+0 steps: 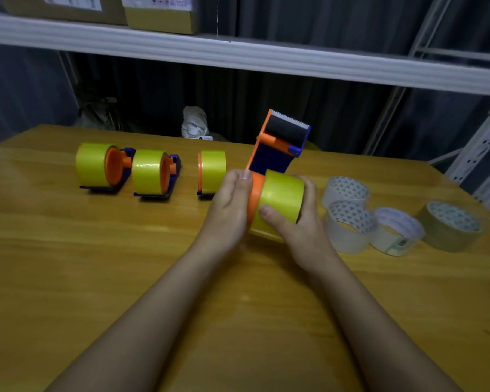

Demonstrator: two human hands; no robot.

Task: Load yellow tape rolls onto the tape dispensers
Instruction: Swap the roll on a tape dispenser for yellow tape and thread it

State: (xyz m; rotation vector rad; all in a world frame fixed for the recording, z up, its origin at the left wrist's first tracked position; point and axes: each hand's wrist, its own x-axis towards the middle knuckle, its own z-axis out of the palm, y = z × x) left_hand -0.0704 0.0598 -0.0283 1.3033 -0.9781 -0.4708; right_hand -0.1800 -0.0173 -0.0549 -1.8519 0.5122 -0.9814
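A: Hands status? Where's the roll?

B: Both are clamped on the same thing. Left hand grips the orange hub side of the tape dispenser, right hand wraps the yellow tape roll sitting on it, held just above the table.

A: The others?

B: Three loaded dispensers lined up to the left, four pale spare rolls on the right.
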